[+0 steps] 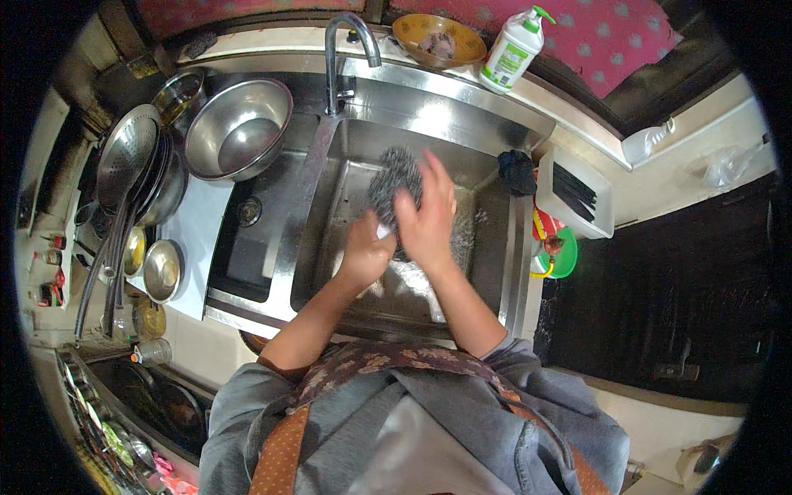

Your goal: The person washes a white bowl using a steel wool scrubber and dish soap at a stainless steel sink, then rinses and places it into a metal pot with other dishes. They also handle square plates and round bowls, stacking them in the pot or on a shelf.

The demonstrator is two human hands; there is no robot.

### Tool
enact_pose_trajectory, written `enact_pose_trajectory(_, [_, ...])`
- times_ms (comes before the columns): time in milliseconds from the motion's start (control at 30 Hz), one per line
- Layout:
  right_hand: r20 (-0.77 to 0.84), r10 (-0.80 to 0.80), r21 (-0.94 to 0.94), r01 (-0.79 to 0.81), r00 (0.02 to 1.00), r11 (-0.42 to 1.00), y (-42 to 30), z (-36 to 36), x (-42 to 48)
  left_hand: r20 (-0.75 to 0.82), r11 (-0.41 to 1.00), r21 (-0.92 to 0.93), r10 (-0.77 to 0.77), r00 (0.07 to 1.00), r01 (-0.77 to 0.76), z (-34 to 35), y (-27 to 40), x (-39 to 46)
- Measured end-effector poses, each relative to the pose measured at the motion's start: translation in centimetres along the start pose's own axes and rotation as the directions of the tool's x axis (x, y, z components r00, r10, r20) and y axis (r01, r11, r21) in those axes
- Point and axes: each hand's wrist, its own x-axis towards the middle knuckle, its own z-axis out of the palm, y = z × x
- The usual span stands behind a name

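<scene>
Over the right basin of a stainless steel sink [495, 247], my left hand [368, 250] is closed around the lower end of a grey, fuzzy-looking cloth or scrubber [396, 179]. A small white piece [382, 231] shows by its thumb. My right hand [432, 213] lies along the right side of the grey thing, its fingers raised and slightly blurred; whether it grips the thing cannot be told. Bright reflections or water show on the basin floor below. The curved faucet [352, 37] stands behind the basin.
A steel bowl [241, 130] and a perforated ladle [129, 148] with other pans stand left. Behind are a brown bowl [439, 40] and a pump bottle [512, 55]. A dark cloth [517, 173], a white tray [603, 213] and a green basin [566, 253] are right.
</scene>
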Motion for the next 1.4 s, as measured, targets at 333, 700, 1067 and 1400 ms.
enact_pose_trajectory(333, [0.081, -0.16, -0.111, 0.168, 0.984, 0.979, -2.7, 0.2, 0.2, -0.113, 0.835, -0.543, 0.028, 0.993, -0.085, -0.6, 0.0, 1.2])
enact_pose_trajectory(700, [0.016, -0.064, 0.104, 0.062, 0.998, 0.993, 1.6, -0.2, 3.6, 0.102, 0.942, -0.333, -0.007, 0.995, 0.041, -2.5, 1.8, 1.6])
enact_pose_trajectory(1067, [0.154, -0.201, 0.2, 0.168, 0.968, 0.965, 0.8, -1.8, 3.7, 0.123, 0.918, -0.378, -0.078, 0.989, 0.119, -2.6, 1.3, 0.9])
enact_pose_trajectory(1400, [0.211, -0.333, 0.381, 0.237, 0.919, 0.894, 5.6, -3.9, 4.8, 0.229, 0.76, -0.611, -0.096, 0.969, 0.22, -3.5, 2.8, 0.7])
